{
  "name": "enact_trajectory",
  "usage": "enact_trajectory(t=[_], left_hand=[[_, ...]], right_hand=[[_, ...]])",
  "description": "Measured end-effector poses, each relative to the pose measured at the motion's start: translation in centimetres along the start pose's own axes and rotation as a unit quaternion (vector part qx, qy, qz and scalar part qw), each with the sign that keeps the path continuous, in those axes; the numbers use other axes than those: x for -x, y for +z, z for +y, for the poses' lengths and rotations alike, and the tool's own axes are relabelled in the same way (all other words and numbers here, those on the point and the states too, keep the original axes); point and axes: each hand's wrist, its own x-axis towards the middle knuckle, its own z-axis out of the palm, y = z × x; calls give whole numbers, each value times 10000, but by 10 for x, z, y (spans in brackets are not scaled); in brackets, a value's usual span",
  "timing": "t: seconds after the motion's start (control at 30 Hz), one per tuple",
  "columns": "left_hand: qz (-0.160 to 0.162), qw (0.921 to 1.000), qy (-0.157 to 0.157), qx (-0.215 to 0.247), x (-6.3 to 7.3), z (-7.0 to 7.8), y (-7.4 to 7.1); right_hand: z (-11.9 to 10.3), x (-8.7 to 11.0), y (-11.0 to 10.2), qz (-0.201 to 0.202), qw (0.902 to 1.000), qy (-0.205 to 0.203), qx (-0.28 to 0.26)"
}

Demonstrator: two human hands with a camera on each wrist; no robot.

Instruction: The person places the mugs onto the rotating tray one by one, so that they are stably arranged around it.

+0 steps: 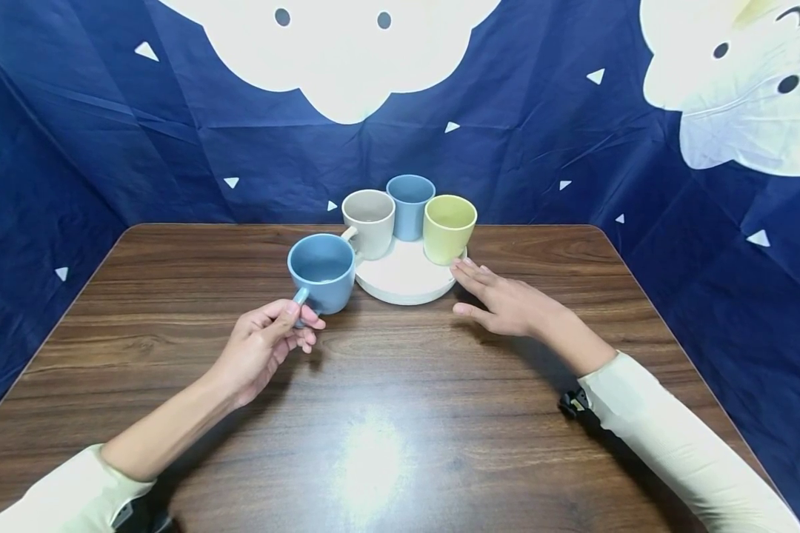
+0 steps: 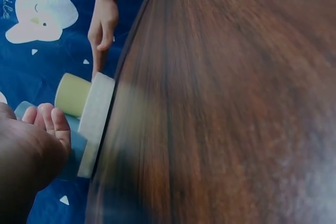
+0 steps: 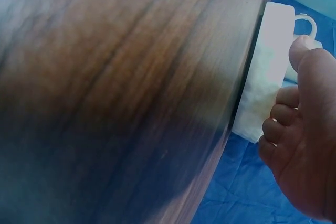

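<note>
My left hand (image 1: pixel 267 344) pinches the handle of a wide blue cup (image 1: pixel 333 289), which hangs upright just left of a round white tray (image 1: pixel 407 285). On that tray stand a white mug (image 1: pixel 373 233), a taller blue cup (image 1: pixel 410 215) and a yellow-green cup (image 1: pixel 448 237). With fingers extended, my right hand (image 1: pixel 507 303) is at the tray's right edge, fingertips by the yellow-green cup; whether they touch the tray or the cup I cannot tell. In the left wrist view, the left fingers (image 2: pixel 50 119) hide part of the held cup.
Everything is on a brown wood-grain table (image 1: pixel 387 385), the tray near its back edge. Behind it and at the sides hangs a dark blue cloth (image 1: pixel 260 148) with white cloud shapes and small triangles. Light glares on the tabletop toward the front.
</note>
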Motion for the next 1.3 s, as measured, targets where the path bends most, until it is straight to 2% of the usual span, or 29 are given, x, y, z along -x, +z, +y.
enact_trajectory(t=[0.43, 0.8, 1.3], left_hand=[[-116, 9999, -12, -23, 0, 1, 8], [-106, 9999, -2, -124, -4, 4, 14], [-247, 9996, 64, -97, -10, 7, 20]], right_hand=[[-1, -1, -1, -31, 10000, 12, 48], [-2, -1, -2, -13, 10000, -23, 79], [-1, 0, 1, 20, 10000, -31, 50]])
